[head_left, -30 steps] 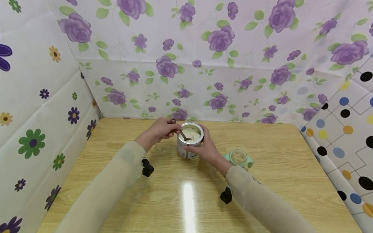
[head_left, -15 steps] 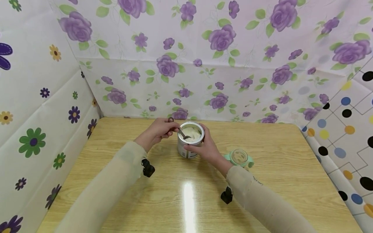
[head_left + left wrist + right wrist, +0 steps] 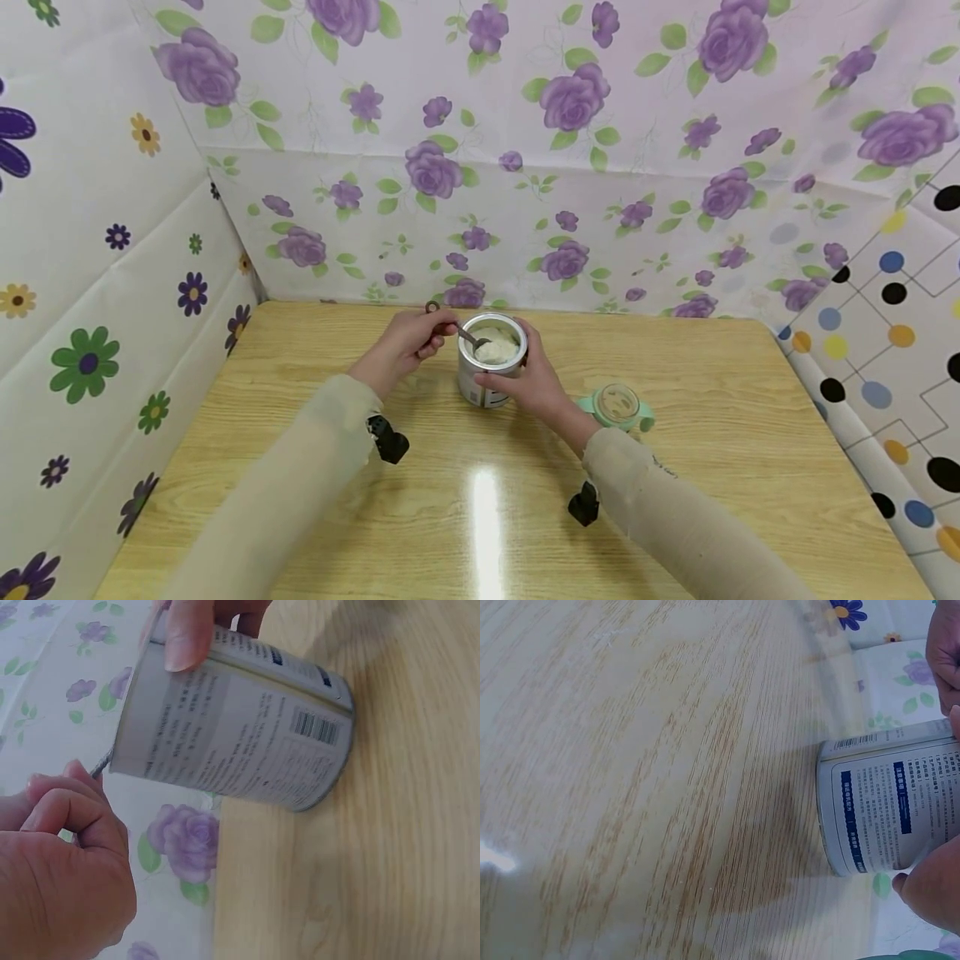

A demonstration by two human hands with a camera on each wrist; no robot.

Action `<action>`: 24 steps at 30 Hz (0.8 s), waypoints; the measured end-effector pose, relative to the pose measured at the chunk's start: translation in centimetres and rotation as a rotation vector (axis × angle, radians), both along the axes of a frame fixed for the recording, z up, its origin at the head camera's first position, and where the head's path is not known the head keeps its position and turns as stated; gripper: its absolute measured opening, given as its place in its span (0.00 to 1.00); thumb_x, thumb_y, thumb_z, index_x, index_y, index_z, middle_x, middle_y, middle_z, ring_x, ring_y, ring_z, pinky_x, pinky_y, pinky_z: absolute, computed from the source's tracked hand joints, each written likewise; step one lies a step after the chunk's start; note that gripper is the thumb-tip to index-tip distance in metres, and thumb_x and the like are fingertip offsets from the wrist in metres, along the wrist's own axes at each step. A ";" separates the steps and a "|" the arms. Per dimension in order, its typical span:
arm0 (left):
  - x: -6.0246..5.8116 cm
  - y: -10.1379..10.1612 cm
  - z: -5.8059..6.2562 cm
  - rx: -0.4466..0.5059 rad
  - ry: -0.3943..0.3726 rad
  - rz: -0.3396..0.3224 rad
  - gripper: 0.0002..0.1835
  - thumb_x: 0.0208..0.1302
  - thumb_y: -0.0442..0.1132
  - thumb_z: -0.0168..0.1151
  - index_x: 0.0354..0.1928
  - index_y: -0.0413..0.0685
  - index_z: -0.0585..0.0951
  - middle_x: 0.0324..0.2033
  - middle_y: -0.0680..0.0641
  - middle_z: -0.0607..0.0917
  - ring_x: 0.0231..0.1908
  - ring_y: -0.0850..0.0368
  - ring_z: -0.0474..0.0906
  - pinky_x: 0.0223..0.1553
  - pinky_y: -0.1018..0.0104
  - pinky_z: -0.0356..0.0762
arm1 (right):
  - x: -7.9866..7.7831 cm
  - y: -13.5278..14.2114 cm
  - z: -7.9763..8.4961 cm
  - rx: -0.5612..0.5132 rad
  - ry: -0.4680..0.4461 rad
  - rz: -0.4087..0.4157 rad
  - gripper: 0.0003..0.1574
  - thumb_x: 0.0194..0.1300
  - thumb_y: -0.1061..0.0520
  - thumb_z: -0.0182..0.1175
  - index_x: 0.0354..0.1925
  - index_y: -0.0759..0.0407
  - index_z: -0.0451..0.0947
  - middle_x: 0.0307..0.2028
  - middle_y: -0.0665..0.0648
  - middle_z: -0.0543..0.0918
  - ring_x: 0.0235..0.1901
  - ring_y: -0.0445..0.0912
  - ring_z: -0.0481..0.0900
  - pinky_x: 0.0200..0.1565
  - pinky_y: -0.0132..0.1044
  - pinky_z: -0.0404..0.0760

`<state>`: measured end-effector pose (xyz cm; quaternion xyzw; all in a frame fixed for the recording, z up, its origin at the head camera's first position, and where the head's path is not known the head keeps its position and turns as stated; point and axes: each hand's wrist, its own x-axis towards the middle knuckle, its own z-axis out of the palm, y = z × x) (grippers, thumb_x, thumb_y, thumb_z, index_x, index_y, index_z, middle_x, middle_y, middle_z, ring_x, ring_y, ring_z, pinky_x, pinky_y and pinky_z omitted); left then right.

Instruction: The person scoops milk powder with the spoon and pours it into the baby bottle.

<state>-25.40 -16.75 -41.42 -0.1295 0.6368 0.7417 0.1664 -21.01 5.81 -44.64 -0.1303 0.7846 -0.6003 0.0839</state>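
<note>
An opened metal can (image 3: 470,385) with a printed label stands upright near the back of the table, holding pale powder (image 3: 504,334). My right hand (image 3: 531,382) grips its right side, thumb across the front. From the left, my left hand (image 3: 408,337) pinches the handle of a dark metal spoon (image 3: 467,335), whose ring end sticks up behind the fingers. A pale heap sits at the spoon's bowl, inside the rim. In the left wrist view, only a short piece of the spoon (image 3: 100,765) shows between the fingers and the can (image 3: 225,742).
A light green cup (image 3: 617,407) with a clear lid and side handles stands right of the can, behind my right forearm. The wooden table (image 3: 360,517) ends at flower-printed cloth (image 3: 345,267) at the back. Patterned sheets rise on both sides.
My left hand has drawn slightly left with the spoon. The spoon's bowl, earlier dark against the powder, now bears a pale heap. My right hand and the can have stayed in place.
</note>
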 end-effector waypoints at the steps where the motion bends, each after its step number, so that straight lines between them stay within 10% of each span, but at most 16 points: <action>1: 0.0 0.1 -0.1 0.012 -0.007 0.015 0.09 0.76 0.38 0.64 0.36 0.42 0.85 0.22 0.55 0.85 0.16 0.70 0.67 0.15 0.79 0.60 | 0.0 0.0 0.0 0.002 0.002 0.001 0.66 0.65 0.61 0.76 0.84 0.64 0.42 0.77 0.71 0.62 0.75 0.65 0.64 0.74 0.66 0.63; 24: 0.5 1.6 -1.2 0.217 0.005 0.139 0.09 0.79 0.37 0.61 0.40 0.42 0.84 0.24 0.54 0.85 0.18 0.69 0.67 0.14 0.80 0.58 | -1.7 0.3 -3.4 -0.013 0.063 -0.007 0.68 0.63 0.56 0.79 0.85 0.50 0.46 0.76 0.59 0.64 0.75 0.58 0.65 0.75 0.62 0.63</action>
